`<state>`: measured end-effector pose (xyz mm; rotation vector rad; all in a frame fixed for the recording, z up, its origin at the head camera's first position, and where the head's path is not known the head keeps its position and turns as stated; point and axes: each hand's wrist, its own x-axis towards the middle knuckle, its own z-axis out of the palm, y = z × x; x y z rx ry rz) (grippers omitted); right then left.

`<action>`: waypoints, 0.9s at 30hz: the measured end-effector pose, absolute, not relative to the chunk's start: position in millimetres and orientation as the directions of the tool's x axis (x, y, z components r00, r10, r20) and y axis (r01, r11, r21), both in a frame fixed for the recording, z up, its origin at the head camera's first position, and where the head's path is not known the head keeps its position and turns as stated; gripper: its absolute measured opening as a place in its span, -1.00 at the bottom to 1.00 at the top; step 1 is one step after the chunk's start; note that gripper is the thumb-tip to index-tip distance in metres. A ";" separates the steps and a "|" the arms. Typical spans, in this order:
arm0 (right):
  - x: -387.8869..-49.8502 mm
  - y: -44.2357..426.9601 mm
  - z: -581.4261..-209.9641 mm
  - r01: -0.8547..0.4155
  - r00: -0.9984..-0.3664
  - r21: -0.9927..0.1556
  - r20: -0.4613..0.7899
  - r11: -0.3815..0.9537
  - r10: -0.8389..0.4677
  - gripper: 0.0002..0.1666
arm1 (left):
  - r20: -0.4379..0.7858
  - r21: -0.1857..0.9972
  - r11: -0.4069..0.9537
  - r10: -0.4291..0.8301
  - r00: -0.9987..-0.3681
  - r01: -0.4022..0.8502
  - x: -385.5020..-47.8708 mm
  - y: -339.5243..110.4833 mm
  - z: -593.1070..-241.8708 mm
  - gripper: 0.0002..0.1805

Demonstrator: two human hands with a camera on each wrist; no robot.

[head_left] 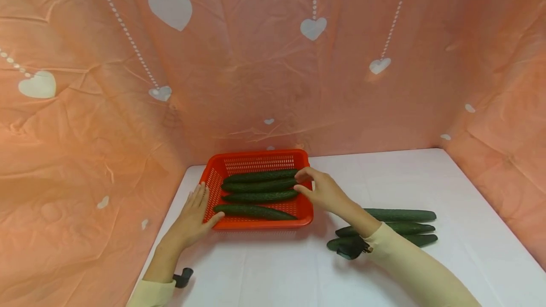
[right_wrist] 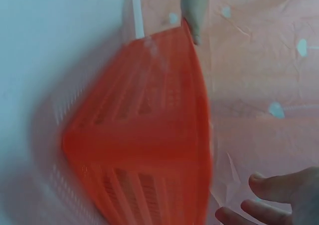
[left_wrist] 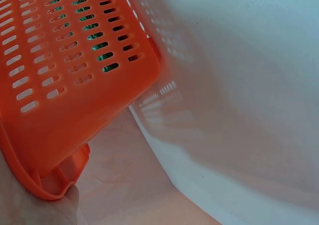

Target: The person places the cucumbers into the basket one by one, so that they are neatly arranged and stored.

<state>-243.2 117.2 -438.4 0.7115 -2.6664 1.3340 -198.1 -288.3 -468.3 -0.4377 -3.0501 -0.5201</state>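
In the head view a red basket (head_left: 268,224) holds several cucumbers (head_left: 257,196) lying side by side. My left hand (head_left: 190,219) rests on the basket's left rim with its fingers extended; the left wrist view shows part of it at the rim of the basket (left_wrist: 84,105). Over the right rim is my right hand (head_left: 323,192), fingers apart and slightly bent, near the ends of the cucumbers. The right wrist view shows this hand (right_wrist: 279,197) beside the basket (right_wrist: 144,140), holding nothing.
Three more cucumbers (head_left: 398,215) lie on the white table (head_left: 277,269) to the right, partly under my right forearm. An orange cloth with white hearts (head_left: 256,60) hangs behind the table and at its sides.
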 end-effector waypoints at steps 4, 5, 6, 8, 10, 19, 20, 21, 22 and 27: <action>-241.7 140.4 -438.6 -0.465 -0.881 -0.716 0.315 0.522 -0.353 -0.68 | 0.069 0.326 0.902 0.275 -0.959 0.282 -198.0 -288.0 -467.8 0.10; -241.2 146.4 -438.7 -0.466 -0.881 -0.710 0.320 0.528 -0.348 -0.68 | 0.069 0.327 0.902 0.276 -0.959 0.283 -197.9 -287.9 -467.8 0.10; -240.9 152.1 -438.8 -0.469 -0.881 -0.701 0.325 0.537 -0.344 -0.69 | 0.070 0.327 0.901 0.277 -0.958 0.284 -197.9 -287.8 -468.0 0.10; -239.4 163.0 -438.2 -0.468 -0.882 -0.690 0.328 0.552 -0.339 -0.71 | 0.074 0.327 0.900 0.280 -0.957 0.288 -197.9 -287.7 -468.6 0.10; -238.0 174.3 -438.4 -0.474 -0.880 -0.672 0.335 0.569 -0.337 -0.72 | 0.077 0.326 0.899 0.281 -0.957 0.291 -197.8 -287.7 -469.2 0.10; -227.2 229.0 -443.3 -0.488 -0.871 -0.634 0.311 0.600 -0.380 -0.70 | 0.064 0.321 0.907 0.268 -0.961 0.274 -196.6 -287.9 -468.1 0.10; -225.8 235.7 -444.4 -0.493 -0.869 -0.626 0.312 0.605 -0.385 -0.70 | 0.064 0.322 0.907 0.266 -0.962 0.273 -196.5 -287.8 -467.7 0.10; -224.6 242.3 -445.6 -0.498 -0.866 -0.617 0.315 0.609 -0.389 -0.70 | 0.063 0.322 0.907 0.265 -0.962 0.271 -196.7 -287.8 -467.6 0.10; -223.4 248.8 -446.5 -0.502 -0.863 -0.608 0.317 0.615 -0.393 -0.69 | 0.063 0.323 0.907 0.264 -0.962 0.270 -196.8 -287.8 -467.6 0.10; -217.5 280.1 -448.6 -0.502 -0.865 -0.574 0.312 0.647 -0.394 -0.67 | 0.067 0.327 0.904 0.268 -0.961 0.275 -197.8 -287.9 -467.8 0.11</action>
